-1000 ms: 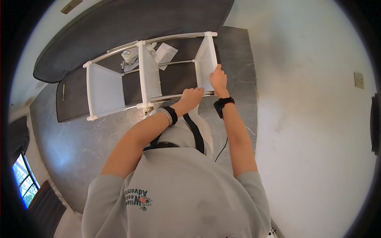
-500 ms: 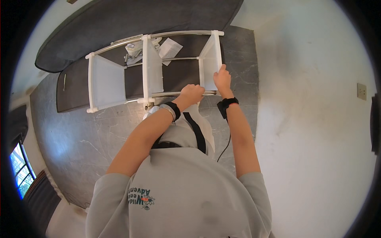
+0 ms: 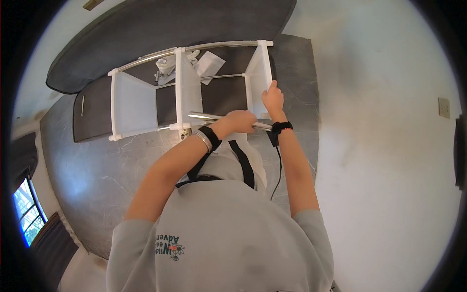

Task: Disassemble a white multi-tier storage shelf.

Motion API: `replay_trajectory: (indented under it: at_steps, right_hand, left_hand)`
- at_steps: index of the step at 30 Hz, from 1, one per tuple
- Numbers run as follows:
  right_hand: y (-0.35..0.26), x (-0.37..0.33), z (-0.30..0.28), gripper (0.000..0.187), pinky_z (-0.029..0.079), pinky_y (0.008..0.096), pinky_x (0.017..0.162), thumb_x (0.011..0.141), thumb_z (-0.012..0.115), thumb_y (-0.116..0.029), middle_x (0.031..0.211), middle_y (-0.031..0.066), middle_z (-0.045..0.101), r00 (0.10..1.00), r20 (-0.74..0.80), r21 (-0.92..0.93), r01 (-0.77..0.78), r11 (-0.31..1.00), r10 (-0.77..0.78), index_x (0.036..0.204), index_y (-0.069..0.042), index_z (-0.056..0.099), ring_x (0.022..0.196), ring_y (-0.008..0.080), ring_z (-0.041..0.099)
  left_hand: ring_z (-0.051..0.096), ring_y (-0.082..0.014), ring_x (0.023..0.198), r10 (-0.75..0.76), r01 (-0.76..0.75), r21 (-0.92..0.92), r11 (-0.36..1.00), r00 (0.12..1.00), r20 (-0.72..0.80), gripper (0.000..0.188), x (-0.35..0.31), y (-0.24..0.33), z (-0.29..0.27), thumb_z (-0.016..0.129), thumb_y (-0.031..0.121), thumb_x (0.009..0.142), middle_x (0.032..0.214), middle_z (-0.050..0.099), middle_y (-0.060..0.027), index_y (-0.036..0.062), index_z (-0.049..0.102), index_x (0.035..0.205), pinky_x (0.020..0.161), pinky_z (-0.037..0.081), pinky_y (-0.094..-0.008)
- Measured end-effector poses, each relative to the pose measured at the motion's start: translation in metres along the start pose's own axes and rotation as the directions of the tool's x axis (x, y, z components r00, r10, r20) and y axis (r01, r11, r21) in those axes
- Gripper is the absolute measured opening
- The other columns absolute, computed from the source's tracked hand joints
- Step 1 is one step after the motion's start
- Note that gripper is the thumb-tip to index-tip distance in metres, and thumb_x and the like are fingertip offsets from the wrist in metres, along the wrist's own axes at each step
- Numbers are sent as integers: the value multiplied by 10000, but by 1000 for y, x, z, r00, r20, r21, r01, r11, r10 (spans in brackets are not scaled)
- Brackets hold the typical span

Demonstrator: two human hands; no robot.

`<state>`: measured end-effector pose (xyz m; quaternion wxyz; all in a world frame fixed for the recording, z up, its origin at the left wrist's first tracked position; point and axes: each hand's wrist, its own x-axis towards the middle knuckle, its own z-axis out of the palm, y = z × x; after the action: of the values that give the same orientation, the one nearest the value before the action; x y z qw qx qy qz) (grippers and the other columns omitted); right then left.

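Note:
A rack of white shelf panels joined by metal tubes lies on its side on a dark sofa. My left hand (image 3: 239, 121) is closed around a loose metal tube (image 3: 202, 116), held slantwise in front of the gap between the middle panel (image 3: 188, 92) and the right end panel (image 3: 259, 78). The tube's right end passes close to my right wrist. My right hand (image 3: 273, 100) grips the near part of the right end panel's edge. Farther left stands the left end panel (image 3: 134, 104), joined to the middle one by tubes.
On the sofa seat (image 3: 92, 114) behind the rack lie a white sheet of paper (image 3: 211, 65) and a plastic bag with small parts (image 3: 167, 68). The sofa back (image 3: 170, 27) rises beyond. A pale wall (image 3: 379, 146) is to the right, above grey floor tiles (image 3: 112, 180).
My left hand has pulled the near metal tube away from the panels, toward me, and it now tilts. My right hand has kept its grip on the end panel.

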<state>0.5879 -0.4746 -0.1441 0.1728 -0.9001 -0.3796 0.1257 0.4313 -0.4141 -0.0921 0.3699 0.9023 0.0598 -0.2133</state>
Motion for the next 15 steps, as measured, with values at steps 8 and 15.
replay_trajectory:
  at_steps: [8,15]
  right_hand:
    - [-4,-4,2,283,478,503,682,779,526,-129,901,260,588,997,23,-4,-80,997,80,976,7,375,780,438,592]
    - [-10,-11,1,279,453,512,714,795,516,-140,914,280,579,993,11,28,-116,993,116,986,5,374,835,449,568]
  left_hand:
    - [618,-339,710,37,-11,130,992,979,-202,228,-54,18,-40,591,244,740,742,622,-165,30,576,814,620,492,-427]
    - [575,-375,801,-301,223,-202,954,700,-647,262,-151,-38,-86,505,190,848,843,585,-198,12,418,1019,679,454,-443]
